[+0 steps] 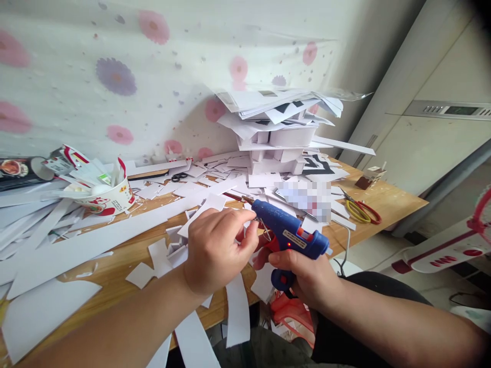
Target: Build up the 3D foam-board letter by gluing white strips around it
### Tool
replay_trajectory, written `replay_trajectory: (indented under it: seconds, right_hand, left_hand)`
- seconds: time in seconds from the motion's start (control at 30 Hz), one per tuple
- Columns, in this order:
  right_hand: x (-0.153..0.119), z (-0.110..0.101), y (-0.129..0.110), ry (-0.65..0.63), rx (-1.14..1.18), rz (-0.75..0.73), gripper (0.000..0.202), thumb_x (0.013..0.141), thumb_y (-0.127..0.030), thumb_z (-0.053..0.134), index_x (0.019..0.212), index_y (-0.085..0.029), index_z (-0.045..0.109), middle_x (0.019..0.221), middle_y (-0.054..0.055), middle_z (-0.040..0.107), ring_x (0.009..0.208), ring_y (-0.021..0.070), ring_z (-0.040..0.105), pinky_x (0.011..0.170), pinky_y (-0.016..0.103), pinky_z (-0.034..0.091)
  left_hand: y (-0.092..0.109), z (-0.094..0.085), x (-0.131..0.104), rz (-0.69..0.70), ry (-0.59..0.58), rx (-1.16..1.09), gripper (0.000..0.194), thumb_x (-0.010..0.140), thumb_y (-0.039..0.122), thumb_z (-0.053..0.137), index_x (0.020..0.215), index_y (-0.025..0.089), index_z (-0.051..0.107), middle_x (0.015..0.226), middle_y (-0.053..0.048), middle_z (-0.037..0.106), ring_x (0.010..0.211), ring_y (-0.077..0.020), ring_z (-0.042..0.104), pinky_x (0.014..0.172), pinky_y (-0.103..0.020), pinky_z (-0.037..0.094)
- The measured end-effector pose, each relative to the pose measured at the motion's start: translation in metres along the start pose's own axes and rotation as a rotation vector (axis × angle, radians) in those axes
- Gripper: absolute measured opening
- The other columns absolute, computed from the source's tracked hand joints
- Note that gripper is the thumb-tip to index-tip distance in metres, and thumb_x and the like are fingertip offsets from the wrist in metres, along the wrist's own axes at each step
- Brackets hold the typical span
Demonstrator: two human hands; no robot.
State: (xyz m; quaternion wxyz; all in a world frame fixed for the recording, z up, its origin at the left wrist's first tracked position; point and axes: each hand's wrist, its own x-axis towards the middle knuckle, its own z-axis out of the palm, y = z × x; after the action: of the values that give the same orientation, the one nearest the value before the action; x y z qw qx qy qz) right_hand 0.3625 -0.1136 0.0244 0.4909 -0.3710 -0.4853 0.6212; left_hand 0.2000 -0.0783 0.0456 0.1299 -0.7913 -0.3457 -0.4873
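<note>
A blue hot glue gun (287, 230) with a small red light is gripped in my right hand (307, 278), its nozzle pointing to the upper left. My left hand (222, 245) is beside the front of the gun, thumb and forefinger closed together near its wire stand (265, 230). Whether anything is pinched between those fingers is too small to tell. Under and behind the left hand lie small white board pieces (177, 245), partly hidden by it. Behind the gun a flat object with a blurred surface (303, 199) rests among white scraps.
A white layered model (278, 158) topped with papers stands at the back. A paper bowl (111, 197) of scraps is at the left. Yellow-red handled pliers (362, 211) and a small brown-white box (370, 177) lie at the right. White strips (130, 230) cover much of the wooden table (399, 198).
</note>
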Motion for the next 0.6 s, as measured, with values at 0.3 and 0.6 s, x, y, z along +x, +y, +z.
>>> replay_trajectory:
  seconds: [0.3, 0.6]
  right_hand:
    - [0.002, 0.0, 0.009, -0.007, 0.088, -0.019, 0.018, 0.069, -0.023, 0.062, 0.083, -0.016, 0.072, 0.082, 0.005, 0.07, 0.074, 0.0184, 0.065, 0.064, 0.028, 0.045]
    - [0.003, 0.004, 0.005, -0.013, 0.047, 0.007, 0.021, 0.067, -0.022, 0.063, 0.086, -0.016, 0.07, 0.084, 0.004, 0.07, 0.067, 0.015, 0.063, 0.057, 0.025, 0.042]
  left_hand:
    - [-0.007, 0.003, 0.002, 0.125, -0.001, 0.027, 0.012, 0.083, 0.007, 0.059, 0.076, 0.016, 0.061, 0.06, 0.002, 0.061, 0.055, -0.0137, 0.051, 0.059, -0.03, 0.039]
    - [-0.012, -0.003, 0.01, 0.256, -0.088, 0.131, 0.02, 0.076, 0.0, 0.051, 0.064, 0.016, 0.056, 0.052, 0.004, 0.048, 0.049, -0.0119, 0.044, 0.054, -0.032, 0.034]
